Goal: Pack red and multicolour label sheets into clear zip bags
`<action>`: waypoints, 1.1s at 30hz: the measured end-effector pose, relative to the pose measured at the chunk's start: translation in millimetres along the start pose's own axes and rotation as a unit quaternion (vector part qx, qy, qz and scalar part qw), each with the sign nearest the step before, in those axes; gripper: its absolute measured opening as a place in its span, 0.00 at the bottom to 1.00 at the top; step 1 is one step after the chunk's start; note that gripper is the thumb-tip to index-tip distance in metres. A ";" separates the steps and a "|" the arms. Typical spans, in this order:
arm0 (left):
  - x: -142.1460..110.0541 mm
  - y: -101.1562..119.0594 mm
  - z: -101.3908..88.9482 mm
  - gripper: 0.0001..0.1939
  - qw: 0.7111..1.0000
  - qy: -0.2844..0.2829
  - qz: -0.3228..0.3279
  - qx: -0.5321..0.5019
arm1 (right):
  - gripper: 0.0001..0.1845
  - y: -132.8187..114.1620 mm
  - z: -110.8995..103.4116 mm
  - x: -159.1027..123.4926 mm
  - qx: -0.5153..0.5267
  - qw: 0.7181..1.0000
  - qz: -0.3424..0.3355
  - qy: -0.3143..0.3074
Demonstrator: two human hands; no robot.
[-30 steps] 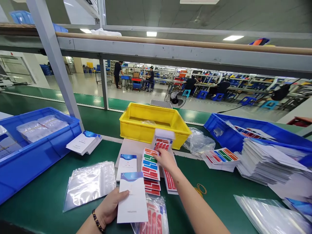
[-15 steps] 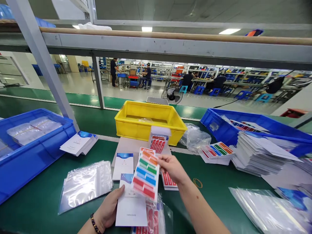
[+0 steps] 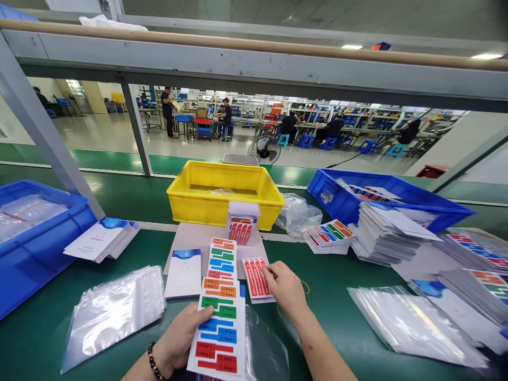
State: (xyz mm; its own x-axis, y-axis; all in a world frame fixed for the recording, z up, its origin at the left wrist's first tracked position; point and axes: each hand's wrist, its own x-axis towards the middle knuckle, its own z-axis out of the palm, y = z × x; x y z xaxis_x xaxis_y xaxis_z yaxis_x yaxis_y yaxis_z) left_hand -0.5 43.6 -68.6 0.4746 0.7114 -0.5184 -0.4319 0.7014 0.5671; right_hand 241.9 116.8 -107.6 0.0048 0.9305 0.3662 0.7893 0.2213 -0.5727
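My left hand (image 3: 184, 333) grips a colored label sheet (image 3: 218, 338) with orange, green, blue and red shapes. A blue edge of the booklet shows beneath it. Behind it lies another stack of colored label sheets (image 3: 223, 258), beside a stack of white-and-blue booklets (image 3: 183, 275). My right hand (image 3: 286, 290) has thumb and fingers pinched at the right edge of a stack of red label sheets (image 3: 254, 279). Below my left hand, a clear plastic bag (image 3: 264, 346) is partly covered by the held sheet.
A yellow bin (image 3: 222, 209) stands at the back, with a box of red labels (image 3: 243, 225) before it. Blue bins (image 3: 47, 238) flank both sides. Clear bags (image 3: 119, 312) lie left, more bags (image 3: 416, 323) right, near tall paper stacks (image 3: 389, 238).
My right hand took a colored label sheet from its stack and laid it on the booklet in my left hand. It then moved right to the red label sheets. The view has shifted right.
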 end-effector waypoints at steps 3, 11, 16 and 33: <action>12.5 -3.8 -5.1 0.20 1.000 0.027 0.000 -0.001 | 0.17 4.4 10.9 -6.6 -0.070 0.997 -0.035 0.005; 17.8 -0.7 -13.4 0.25 0.998 0.057 -0.008 0.030 | 0.14 -2.5 7.4 -6.9 -0.264 0.962 -0.015 -0.070; 17.8 0.6 -13.2 0.27 0.997 0.054 -0.028 0.043 | 0.18 -1.3 -3.0 1.5 -0.311 0.932 0.104 -0.156; 18.5 -2.0 -14.3 0.26 0.997 0.069 -0.024 0.039 | 0.16 0.2 -2.1 5.0 -0.274 0.932 0.156 -0.177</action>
State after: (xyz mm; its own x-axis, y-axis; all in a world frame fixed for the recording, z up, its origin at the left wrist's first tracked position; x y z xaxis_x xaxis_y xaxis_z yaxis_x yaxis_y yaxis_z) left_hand -1.8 56.0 -88.5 0.3812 0.6806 -0.6257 -0.3487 0.7327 0.5845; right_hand 243.3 120.8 -104.4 0.1598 0.9842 -0.0764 0.9791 -0.1679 -0.1151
